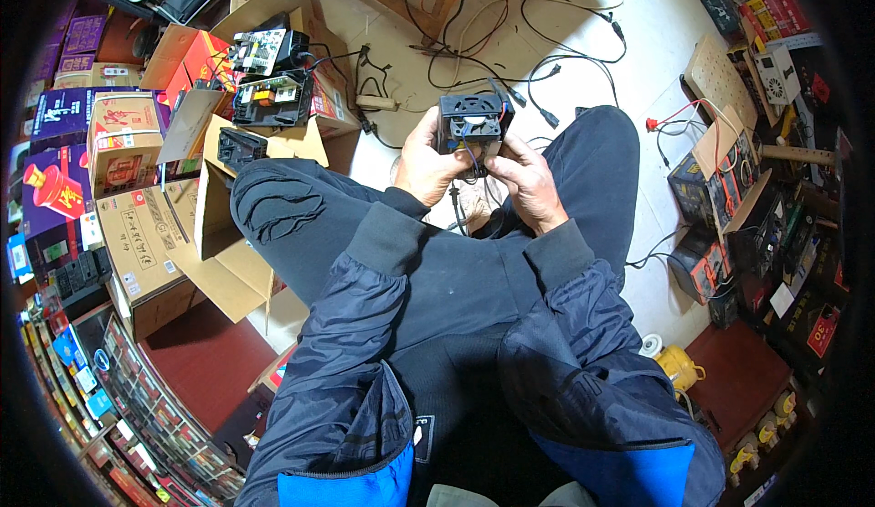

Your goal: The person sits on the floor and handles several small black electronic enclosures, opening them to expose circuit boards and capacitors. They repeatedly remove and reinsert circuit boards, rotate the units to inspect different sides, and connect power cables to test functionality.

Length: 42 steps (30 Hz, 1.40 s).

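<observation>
Between my knees I hold a black box-shaped device with a cooling fan (473, 120) set in its face. My left hand (422, 166) grips its left side, thumb pointing in toward the lower edge. On the other side my right hand (530, 181) has its fingers closed at the lower right corner, by some thin wires. Dark cables (460, 208) hang below the device between my legs. The fingers behind the device are hidden.
At the left, opened units with circuit boards (264, 74) rest on cardboard boxes (146, 243). Black cables (583, 60) tangle across the floor ahead, near a wooden stool leg (387, 1). Boxed equipment with red and black leads (715, 174) stands at the right, a yellow cup (679, 367) below it.
</observation>
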Motion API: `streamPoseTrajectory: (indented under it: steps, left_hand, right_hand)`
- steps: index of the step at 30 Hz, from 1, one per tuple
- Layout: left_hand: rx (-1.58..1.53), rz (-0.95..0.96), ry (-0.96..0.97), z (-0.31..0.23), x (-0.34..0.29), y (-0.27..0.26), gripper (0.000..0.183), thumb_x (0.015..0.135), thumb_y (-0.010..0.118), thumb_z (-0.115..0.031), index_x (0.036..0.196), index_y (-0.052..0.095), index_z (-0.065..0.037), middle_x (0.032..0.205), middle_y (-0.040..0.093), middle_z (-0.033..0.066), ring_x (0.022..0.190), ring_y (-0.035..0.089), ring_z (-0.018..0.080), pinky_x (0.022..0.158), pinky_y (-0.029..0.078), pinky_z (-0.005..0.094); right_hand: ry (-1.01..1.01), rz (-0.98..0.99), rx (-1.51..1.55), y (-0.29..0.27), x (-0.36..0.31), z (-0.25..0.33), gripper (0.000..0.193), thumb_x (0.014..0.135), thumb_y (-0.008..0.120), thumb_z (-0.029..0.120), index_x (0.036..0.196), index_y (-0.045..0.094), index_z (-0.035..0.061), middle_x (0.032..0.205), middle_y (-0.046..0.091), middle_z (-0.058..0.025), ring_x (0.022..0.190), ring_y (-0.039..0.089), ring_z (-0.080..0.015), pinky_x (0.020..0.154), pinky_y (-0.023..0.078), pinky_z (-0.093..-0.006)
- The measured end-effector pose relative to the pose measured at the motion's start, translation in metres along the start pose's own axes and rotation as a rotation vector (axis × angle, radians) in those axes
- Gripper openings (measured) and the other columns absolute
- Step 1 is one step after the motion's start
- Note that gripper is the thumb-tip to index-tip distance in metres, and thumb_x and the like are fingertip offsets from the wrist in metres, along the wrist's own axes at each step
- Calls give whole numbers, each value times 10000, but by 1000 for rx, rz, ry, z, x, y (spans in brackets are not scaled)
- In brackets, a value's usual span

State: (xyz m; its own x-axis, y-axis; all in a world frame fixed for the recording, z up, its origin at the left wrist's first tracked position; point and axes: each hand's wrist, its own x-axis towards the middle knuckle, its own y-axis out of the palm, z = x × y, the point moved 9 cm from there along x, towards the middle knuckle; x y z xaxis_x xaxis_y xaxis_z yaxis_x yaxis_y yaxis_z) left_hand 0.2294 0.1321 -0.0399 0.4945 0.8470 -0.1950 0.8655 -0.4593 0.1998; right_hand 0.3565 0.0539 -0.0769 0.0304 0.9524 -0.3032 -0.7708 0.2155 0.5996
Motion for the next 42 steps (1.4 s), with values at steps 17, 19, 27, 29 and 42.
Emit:
streamPoseTrajectory:
  steps: [17, 19, 27, 29, 42]
  left_hand:
    - [398, 174, -147, 22, -7, 15, 546, 798, 757, 10, 1322, 606, -14, 1173, 682, 32, 1067, 624, 116, 982, 502, 277]
    - [359, 156, -162, 22, -6, 14, 554, 789, 756, 6, 1322, 606, -14, 1157, 682, 32, 1045, 624, 114, 967, 507, 273]
    - [388, 93, -231, 22, -6, 7, 523, 752, 741, -114, 1255, 626, -23, 1096, 708, 90, 980, 647, 177, 927, 523, 311]
    - [374, 116, -248, 24, -7, 10, 538, 752, 734, -111, 1271, 625, -21, 1098, 707, 90, 979, 646, 175, 930, 523, 311]
    - [365, 124, -222, 28, -5, 8, 506, 787, 728, -91, 1272, 617, 1, 1093, 697, 83, 960, 640, 158, 919, 528, 308]
  right_hand:
    - [-82, -17, 378, -22, 3, 17, 400, 1048, 593, 271, 1246, 685, -65, 1206, 717, -148, 1154, 658, -238, 1062, 485, -378]
    - [-96, -10, 399, -22, 5, 24, 345, 1020, 643, 215, 1208, 694, -69, 1215, 712, -161, 1168, 648, -248, 1087, 467, -397]
    - [-61, -121, 316, -29, 3, 21, 278, 1018, 674, 185, 1201, 682, -23, 1183, 694, -114, 1138, 635, -212, 1074, 472, -413]
    - [-58, -147, 292, -32, 3, 20, 288, 1019, 679, 198, 1209, 680, -18, 1154, 685, -97, 1114, 632, -204, 1064, 481, -421]
    - [-75, -121, 260, -30, 5, 16, 368, 1086, 567, 248, 1321, 624, -30, 1226, 678, -105, 1136, 631, -196, 1052, 484, -390]
